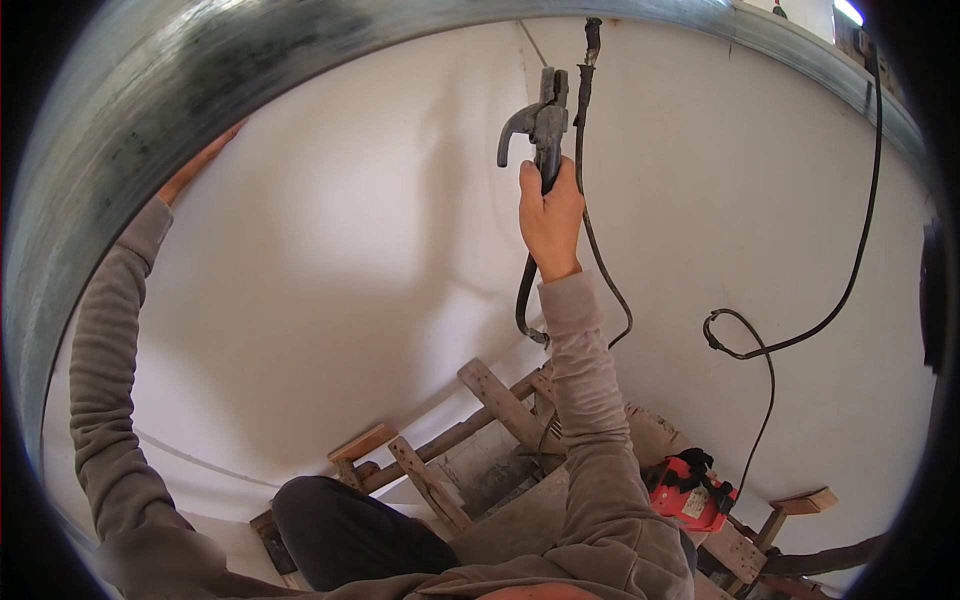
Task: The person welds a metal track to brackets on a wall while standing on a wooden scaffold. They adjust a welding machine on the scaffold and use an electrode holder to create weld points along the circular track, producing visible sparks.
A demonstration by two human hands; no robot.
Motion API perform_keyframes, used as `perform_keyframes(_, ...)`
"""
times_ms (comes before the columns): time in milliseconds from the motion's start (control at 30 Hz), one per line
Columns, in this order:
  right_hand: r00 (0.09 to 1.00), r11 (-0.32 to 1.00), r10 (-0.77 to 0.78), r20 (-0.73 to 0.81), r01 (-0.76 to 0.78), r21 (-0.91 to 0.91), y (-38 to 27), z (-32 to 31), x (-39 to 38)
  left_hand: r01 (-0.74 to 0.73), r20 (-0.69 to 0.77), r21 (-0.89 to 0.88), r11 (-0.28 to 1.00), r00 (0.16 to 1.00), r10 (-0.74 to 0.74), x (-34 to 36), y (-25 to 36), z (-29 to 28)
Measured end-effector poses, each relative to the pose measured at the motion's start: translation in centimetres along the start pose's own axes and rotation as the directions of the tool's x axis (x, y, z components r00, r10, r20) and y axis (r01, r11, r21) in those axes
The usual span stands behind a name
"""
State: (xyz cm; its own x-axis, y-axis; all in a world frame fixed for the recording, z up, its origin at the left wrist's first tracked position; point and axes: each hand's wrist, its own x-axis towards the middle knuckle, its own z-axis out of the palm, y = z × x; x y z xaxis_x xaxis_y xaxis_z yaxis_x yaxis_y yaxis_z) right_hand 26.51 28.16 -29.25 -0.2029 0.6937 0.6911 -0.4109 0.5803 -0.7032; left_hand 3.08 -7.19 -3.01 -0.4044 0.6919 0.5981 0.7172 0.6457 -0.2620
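Note:
My right hand (550,220) is closed round a grey electrode holder (550,125), raised against the white wall, with a thin rod (530,40) angled up from its jaws. A thick black cable loops down from the handle. Just right of it hangs a second black cable (585,120) with a taped upper end. At the upper left my left hand (200,160) lies along the lower edge of a curved-looking galvanised steel beam (110,150); that edge hides much of it, so its grip is unclear.
Weathered wooden planks and rails (430,480) form a rough platform below me, near my dark-trousered knee (340,530). A red machine with a black strap (690,495) sits at lower right. A thin black lead (850,280) drapes from the upper right down the wall (770,180) in a loop.

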Motion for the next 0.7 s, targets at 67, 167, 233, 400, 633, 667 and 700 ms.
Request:
perform_keyframes(67, 1.0, 1.0, 0.001, 0.001, -0.001, -0.006, 0.1, -0.1, 0.1, -0.031, -0.063, 0.014, 0.999, 0.997, 0.032, 0.1, 0.1, 0.7)
perform_keyframes(167, 1.0, 1.0, -0.009, -0.006, 0.009, -0.028, 0.2, -0.3, 0.4, -0.107, -0.063, 0.141, 0.984, 0.991, 0.117, -0.1, 0.2, 0.5)
perform_keyframes(233, 0.999, 0.999, -0.024, -0.021, 0.024, -0.024, 0.0, 0.1, 0.4, -0.108, -0.06, 0.128, 0.986, 0.991, 0.117, 0.1, -0.6, 0.0)
perform_keyframes(400, 0.998, 0.997, 0.01, 0.068, -0.004, -0.083, 0.4, -0.5, 0.3, -0.108, -0.034, 0.014, 0.994, 0.994, 0.109, 0.6, -0.7, 0.0)
perform_keyframes(633, 0.993, 0.99, -0.116, 0.001, 0.116, -0.079, 0.5, -0.7, 0.7, -0.048, -0.132, 0.16, 0.986, 0.989, 0.069, 1.3, -0.7, 2.0)
perform_keyframes(667, 0.998, 0.994, -0.065, -0.01, 0.064, -0.088, 0.4, -0.4, 0.7, -0.05, -0.133, 0.173, 0.984, 0.988, 0.073, 0.7, -0.7, 1.8)
perform_keyframes(700, 1.0, 0.999, -0.021, -0.015, 0.02, -0.05, 0.2, -0.2, 0.6, -0.05, -0.138, 0.179, 0.983, 0.988, 0.075, 0.6, -0.7, 1.6)
